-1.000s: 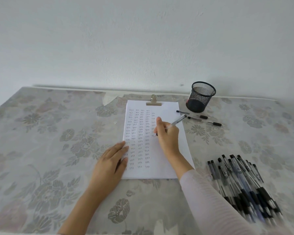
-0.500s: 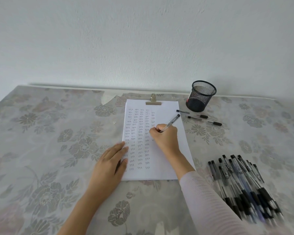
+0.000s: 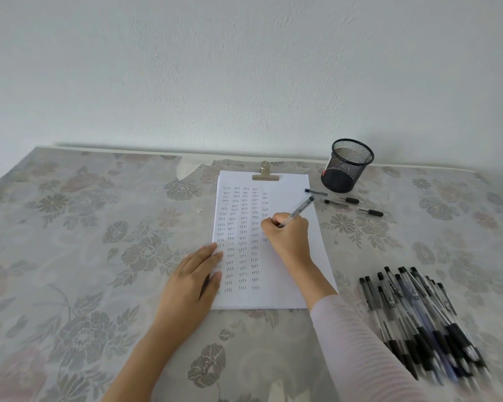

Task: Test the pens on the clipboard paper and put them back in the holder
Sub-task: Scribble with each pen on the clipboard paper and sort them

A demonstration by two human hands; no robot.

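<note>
While R hand pinches pen on paper, L hand flat on its left edge, holder well apart.

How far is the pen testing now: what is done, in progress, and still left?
Done: test marks fill much of the paper. In hand: the right hand writes with a pen, the left hand presses the sheet. Left: no pen shows in the holder; the pile of pens and two loose pens lie outside it.
</note>
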